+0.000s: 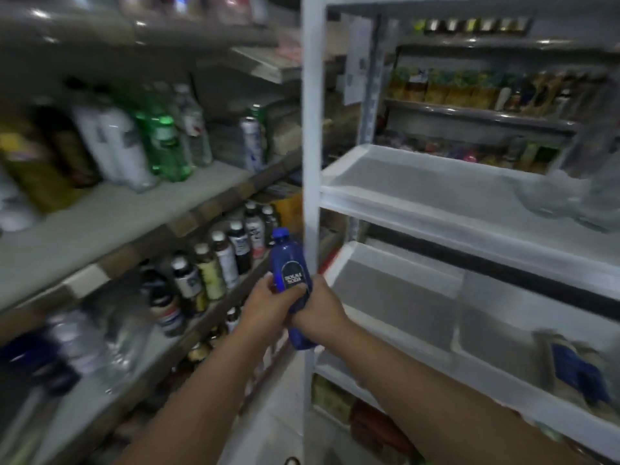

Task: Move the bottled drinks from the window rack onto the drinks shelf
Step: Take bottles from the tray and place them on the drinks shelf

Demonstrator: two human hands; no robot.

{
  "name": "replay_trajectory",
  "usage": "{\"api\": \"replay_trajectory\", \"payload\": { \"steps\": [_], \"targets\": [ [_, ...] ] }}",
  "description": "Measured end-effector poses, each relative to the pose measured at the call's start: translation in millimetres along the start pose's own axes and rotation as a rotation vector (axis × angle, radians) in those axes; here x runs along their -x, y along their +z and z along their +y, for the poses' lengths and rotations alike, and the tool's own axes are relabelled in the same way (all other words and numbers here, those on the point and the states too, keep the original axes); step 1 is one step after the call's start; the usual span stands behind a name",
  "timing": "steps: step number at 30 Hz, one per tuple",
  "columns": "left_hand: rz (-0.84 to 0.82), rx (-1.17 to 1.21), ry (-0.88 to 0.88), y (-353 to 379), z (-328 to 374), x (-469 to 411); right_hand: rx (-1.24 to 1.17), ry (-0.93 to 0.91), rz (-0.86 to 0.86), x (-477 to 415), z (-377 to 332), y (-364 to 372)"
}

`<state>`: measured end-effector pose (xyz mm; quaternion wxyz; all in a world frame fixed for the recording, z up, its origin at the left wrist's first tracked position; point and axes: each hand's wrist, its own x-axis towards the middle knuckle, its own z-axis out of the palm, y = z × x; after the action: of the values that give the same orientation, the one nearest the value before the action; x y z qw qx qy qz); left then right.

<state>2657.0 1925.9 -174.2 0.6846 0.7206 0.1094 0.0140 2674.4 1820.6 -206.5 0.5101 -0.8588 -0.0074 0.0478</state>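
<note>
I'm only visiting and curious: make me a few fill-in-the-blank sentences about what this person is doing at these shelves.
The left hand and the right hand together hold one ____ bottle.
Its label reads Bolsa ____.
The green bottles stand on the drinks shelf on the person's ____ side.
Missing words: blue; Soda; left.

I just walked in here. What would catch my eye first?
The deep blue soda bottle at the centre, gripped by the left hand and the right hand, stands out first. To its right rises a white rack of pale trays; to its left, grey shelves crowded with drinks, bright green bottles on the upper one.
</note>
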Motion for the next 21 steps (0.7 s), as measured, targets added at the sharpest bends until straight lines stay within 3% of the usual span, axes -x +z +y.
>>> {"api": "replay_trajectory", "payload": {
  "steps": [7, 14, 21],
  "targets": [
    [0.377, 0.033, 0.245, -203, 58, 59, -0.319, -0.372, -0.258, 43, -156, 134],
    [0.713, 0.016, 0.413, -367, 83, 156, -0.372, -0.589, -0.572, 119, -272, 257],
    [0.765, 0.045, 0.448, -471, 73, 199, -0.257, -0.64, -0.587, 154, -333, 357]
  ]
}}
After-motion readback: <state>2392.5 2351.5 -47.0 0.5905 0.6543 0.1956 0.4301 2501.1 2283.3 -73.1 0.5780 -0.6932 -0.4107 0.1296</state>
